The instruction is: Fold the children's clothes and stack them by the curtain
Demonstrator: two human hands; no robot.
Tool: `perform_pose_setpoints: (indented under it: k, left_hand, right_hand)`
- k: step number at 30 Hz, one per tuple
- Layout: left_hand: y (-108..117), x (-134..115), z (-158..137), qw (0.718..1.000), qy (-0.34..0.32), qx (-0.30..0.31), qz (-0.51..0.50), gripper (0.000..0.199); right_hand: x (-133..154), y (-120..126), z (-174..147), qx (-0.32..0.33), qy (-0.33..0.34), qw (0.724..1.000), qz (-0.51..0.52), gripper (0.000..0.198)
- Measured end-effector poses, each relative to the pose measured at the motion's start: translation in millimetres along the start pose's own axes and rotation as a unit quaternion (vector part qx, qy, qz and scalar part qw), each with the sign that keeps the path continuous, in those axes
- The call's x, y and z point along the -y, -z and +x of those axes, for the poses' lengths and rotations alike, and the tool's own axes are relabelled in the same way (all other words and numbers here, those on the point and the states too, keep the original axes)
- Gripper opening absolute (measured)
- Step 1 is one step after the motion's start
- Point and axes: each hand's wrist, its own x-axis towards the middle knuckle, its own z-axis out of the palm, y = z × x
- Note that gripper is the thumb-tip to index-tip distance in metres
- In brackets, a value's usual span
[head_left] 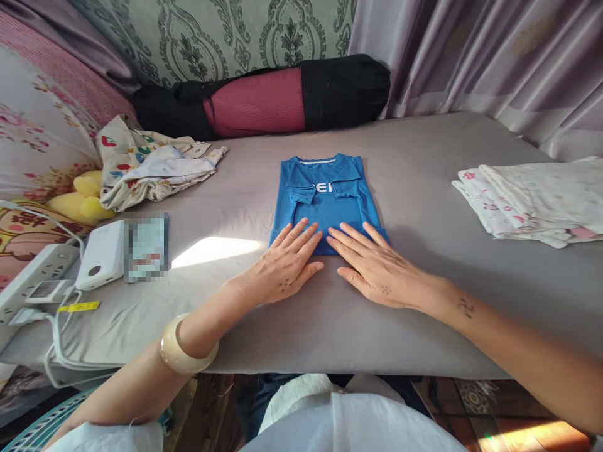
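Note:
A blue shirt (325, 210) with white lettering lies partly folded on the grey bed sheet, its collar pointing away from me and its sleeves turned in over the front. My left hand (289, 260) rests flat on the near left corner of the shirt, fingers stretched out. On the near right part, my right hand (377, 263) lies flat too, with its fingers slightly spread. Both thumbs reach over the sheet just in front of the shirt's near edge. Neither hand grips the cloth.
Folded pale cloths (532, 201) lie at the right. A crumpled patterned garment (155, 166) sits at the left, near a white power bank (101, 254) and a power strip (38, 276) with cables. A black and maroon rolled bag (264, 100) lies along the back.

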Motion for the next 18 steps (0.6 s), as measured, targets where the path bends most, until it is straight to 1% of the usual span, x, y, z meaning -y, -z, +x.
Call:
perform_pose_setpoints:
  k: [2, 4, 8, 11, 18]
  left_hand:
    - [-2, 0, 6, 1.0, 0.004, 0.013, 0.015, 0.064]
    - [-5, 4, 12, 0.999, 0.012, 0.024, 0.02, 0.065]
    - [-11, 12, 17, 0.998, 0.016, 0.068, 0.008, 0.062]
    - [-16, 14, 17, 0.996, 0.015, 0.086, 0.001, 0.06]
    - [-21, 16, 15, 0.998, 0.01, 0.061, -0.009, 0.056]
  right_hand:
    - [-1, -3, 3, 0.01, 0.016, 1.0, 0.006, 0.058]
    - [-3, -5, 4, 0.015, 0.025, 0.999, 0.013, 0.059]
    - [-6, -7, 4, 0.03, 0.027, 0.999, 0.021, 0.058]
    - [-5, -9, 4, 0.042, 0.02, 0.999, 0.021, 0.057]
    - [-4, -11, 3, 0.022, 0.018, 0.999, 0.037, 0.057]
